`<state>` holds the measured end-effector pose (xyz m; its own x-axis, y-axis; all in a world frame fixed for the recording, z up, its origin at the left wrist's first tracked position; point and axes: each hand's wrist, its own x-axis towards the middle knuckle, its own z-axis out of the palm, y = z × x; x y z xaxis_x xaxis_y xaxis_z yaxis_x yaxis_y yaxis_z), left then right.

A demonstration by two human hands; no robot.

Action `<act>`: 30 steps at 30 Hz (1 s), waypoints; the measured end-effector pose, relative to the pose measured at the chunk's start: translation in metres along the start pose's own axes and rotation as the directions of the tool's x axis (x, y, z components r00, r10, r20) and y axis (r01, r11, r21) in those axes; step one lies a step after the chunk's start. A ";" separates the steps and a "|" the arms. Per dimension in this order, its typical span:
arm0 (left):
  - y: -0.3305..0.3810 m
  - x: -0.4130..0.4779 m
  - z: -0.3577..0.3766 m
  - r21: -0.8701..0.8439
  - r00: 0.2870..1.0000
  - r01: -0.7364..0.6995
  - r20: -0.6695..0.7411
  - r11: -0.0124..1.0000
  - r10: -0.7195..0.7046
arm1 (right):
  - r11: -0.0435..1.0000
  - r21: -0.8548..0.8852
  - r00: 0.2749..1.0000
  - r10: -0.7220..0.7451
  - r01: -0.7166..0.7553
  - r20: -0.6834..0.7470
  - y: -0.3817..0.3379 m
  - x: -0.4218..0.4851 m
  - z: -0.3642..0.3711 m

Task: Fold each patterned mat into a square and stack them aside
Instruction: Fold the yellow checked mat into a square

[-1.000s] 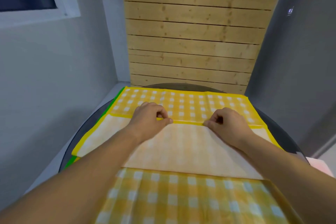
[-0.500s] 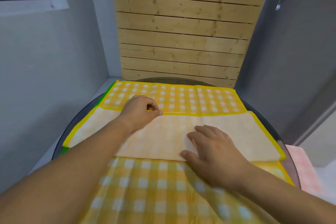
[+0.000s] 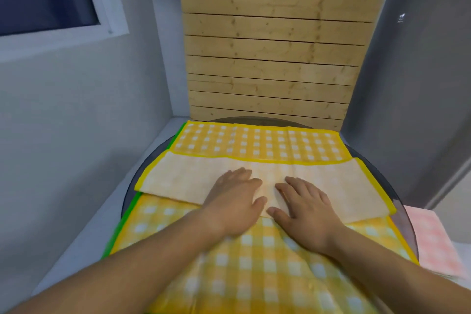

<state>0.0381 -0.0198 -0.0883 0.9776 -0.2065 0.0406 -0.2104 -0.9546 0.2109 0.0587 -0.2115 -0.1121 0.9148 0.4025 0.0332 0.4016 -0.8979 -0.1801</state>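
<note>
Yellow-and-white checked cloth mat [image 3: 257, 143] lies on the round dark glass table [image 3: 400, 201], its near part folded over as a pale band. Left hand [image 3: 235, 205] and right hand [image 3: 304, 210] press flat on the band's near edge, side by side, fingers spread, gripping nothing.

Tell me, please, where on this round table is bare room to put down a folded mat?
Very little. The yellow checked mat covers most of the round dark glass table; only thin crescents of rim show beside its left and right edges. Both hands, left hand and right hand, press the middle. A pink checked cloth lies beyond the right rim.
</note>
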 end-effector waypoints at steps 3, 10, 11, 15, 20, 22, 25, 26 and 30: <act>0.003 -0.022 0.014 0.041 0.989 0.060 0.130 0.997 -0.064 | 1.000 -0.028 1.000 0.005 -0.004 0.029 -0.001 -0.001 -0.001; -0.041 -0.034 0.006 0.048 0.932 0.303 0.193 0.952 -0.306 | 0.999 -0.041 0.999 0.025 -0.023 0.047 0.000 0.001 0.000; -0.050 -0.037 0.004 0.054 0.927 0.319 0.190 0.946 -0.323 | 0.999 -0.043 0.999 0.024 -0.022 0.047 0.000 0.001 0.000; -0.076 -0.049 -0.007 0.073 0.914 0.340 0.211 0.938 -0.348 | 0.998 -0.052 0.998 0.027 -0.025 0.050 0.000 0.001 0.000; -0.098 -0.059 -0.015 0.001 0.908 0.378 0.197 0.926 -0.371 | 0.999 -0.036 0.997 0.027 -0.025 0.065 0.001 0.001 -0.005; -0.099 -0.061 -0.015 -0.055 0.900 0.420 0.155 0.906 -0.408 | 0.999 -0.033 0.997 0.025 -0.023 0.067 0.000 0.001 -0.005; -0.072 -0.052 -0.012 -0.004 0.909 0.417 0.025 0.909 -0.416 | 0.999 -0.029 0.998 0.019 -0.017 0.061 -0.001 0.000 -0.003; -0.056 -0.044 -0.011 -0.003 0.932 0.362 -0.025 0.932 -0.362 | 0.999 -0.031 0.998 0.019 -0.017 0.065 -0.001 0.001 -0.004; 0.004 -0.012 0.000 -0.008 0.996 0.082 -0.020 0.997 -0.083 | 0.999 -0.038 0.997 0.018 -0.015 0.080 -0.001 0.001 -0.004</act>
<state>0.0260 -0.0208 -0.0881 0.9915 -0.1226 0.0427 -0.1290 -0.9667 0.2212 0.0596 -0.2107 -0.1084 0.9155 0.3993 -0.0490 0.3892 -0.9100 -0.1433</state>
